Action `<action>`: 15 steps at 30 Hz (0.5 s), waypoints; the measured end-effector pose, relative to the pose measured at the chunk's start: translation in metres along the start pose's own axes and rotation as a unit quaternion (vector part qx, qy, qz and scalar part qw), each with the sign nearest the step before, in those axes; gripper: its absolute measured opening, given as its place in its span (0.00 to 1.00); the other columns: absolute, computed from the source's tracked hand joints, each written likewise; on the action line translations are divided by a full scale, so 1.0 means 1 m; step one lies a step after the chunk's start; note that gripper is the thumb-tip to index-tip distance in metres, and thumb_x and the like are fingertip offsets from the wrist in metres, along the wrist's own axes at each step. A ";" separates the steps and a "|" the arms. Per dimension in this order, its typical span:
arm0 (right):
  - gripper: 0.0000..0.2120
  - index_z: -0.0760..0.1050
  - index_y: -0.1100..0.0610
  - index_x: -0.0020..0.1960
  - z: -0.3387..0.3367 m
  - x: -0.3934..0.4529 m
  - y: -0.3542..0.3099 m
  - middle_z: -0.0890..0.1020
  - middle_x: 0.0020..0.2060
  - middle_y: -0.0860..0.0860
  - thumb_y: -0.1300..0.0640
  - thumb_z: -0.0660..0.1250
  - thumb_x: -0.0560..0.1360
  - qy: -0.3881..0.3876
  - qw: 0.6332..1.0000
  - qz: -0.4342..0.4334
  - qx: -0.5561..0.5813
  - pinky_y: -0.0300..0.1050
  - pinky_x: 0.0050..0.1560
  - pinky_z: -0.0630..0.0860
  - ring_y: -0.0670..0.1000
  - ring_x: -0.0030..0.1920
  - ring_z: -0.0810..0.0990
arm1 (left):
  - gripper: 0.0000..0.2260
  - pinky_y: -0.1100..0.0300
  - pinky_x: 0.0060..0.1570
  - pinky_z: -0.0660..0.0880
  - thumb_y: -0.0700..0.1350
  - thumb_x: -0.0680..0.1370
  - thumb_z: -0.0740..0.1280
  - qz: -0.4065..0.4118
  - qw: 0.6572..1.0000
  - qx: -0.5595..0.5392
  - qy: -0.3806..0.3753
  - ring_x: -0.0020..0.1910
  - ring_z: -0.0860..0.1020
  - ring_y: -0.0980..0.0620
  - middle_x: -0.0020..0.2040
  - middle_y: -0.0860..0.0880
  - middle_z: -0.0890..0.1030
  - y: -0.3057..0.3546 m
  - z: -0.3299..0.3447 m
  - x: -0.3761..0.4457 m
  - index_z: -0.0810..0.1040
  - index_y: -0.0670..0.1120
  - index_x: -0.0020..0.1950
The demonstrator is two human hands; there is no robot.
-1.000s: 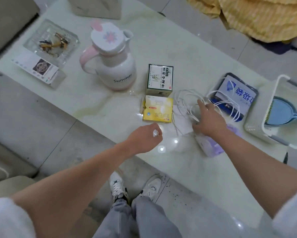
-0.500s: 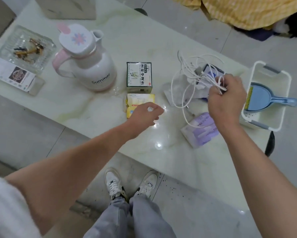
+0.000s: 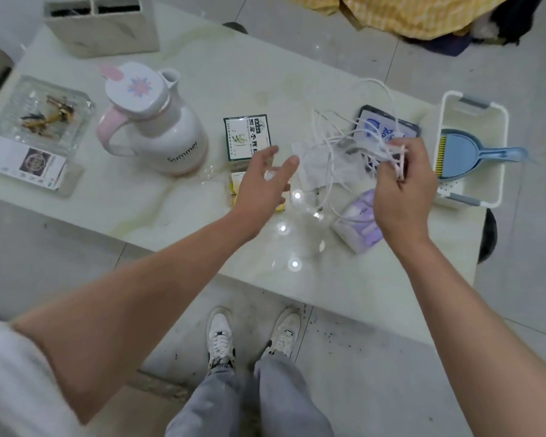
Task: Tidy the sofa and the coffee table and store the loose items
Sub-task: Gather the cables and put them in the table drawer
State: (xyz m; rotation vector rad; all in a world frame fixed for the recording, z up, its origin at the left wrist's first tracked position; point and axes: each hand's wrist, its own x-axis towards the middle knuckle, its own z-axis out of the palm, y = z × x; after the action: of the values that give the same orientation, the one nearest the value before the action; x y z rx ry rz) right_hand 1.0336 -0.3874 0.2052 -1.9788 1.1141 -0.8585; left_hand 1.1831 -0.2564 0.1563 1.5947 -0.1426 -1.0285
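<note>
Dangling from the right hand [image 3: 402,187], a tangle of white cable [image 3: 338,146] is pinched between curled fingers and held just above the coffee table [image 3: 170,200]. The left hand [image 3: 264,181] is spread loose with nothing in it, fingers straight, poised beside the hanging loops as if a gathering stroke is being lined up. Loose strands are draped over the dark blue packet [image 3: 388,127] and trail down toward the purple tissue pack [image 3: 358,225]. A snag looks possible here: if the bundle is raised quickly, a loop could be caught on either pack, which might be dragged off the near edge. The green box [image 3: 248,137] and the yellow box [image 3: 238,187] lie under the left hand and could be knocked by a hurried sweep. The white basket [image 3: 473,193] with the blue dustpan [image 3: 467,154] is parked at the right end, and trailing ends may be left hanging over its rim.
</note>
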 end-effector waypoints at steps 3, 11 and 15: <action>0.08 0.77 0.59 0.45 0.000 -0.020 -0.015 0.75 0.40 0.51 0.63 0.62 0.69 -0.042 0.993 -0.108 -0.014 0.38 0.41 0.68 0.48 0.39 0.71 | 0.39 0.61 0.51 0.78 0.66 0.67 0.72 0.031 0.996 -0.031 -0.083 0.54 0.81 0.62 0.65 0.55 0.75 0.016 0.003 0.001 0.61 0.62 0.75; 0.07 0.75 0.55 0.45 -0.003 -0.076 -0.007 0.76 0.42 0.52 0.62 0.64 0.67 -0.189 0.982 0.011 0.006 0.36 0.41 0.68 0.42 0.38 0.73 | 0.06 0.55 0.38 0.74 0.42 0.66 0.71 0.001 0.967 0.079 -0.243 0.36 0.76 0.48 0.36 0.46 0.79 0.036 0.009 -0.017 0.81 0.45 0.42; 0.16 0.77 0.52 0.55 -0.014 -0.114 0.019 0.76 0.51 0.47 0.58 0.76 0.69 -0.252 0.964 0.081 -0.029 0.32 0.50 0.70 0.46 0.50 0.77 | 0.05 0.55 0.36 0.73 0.39 0.65 0.67 0.068 0.929 0.215 -0.294 0.36 0.75 0.50 0.38 0.46 0.77 0.029 -0.001 -0.042 0.78 0.46 0.39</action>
State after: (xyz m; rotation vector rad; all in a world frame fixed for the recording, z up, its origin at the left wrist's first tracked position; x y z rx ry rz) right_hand 0.9673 -0.2967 0.1737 -1.9659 0.9850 -0.2135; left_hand 1.1706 -0.2402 0.2025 1.5776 -0.9305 -1.4061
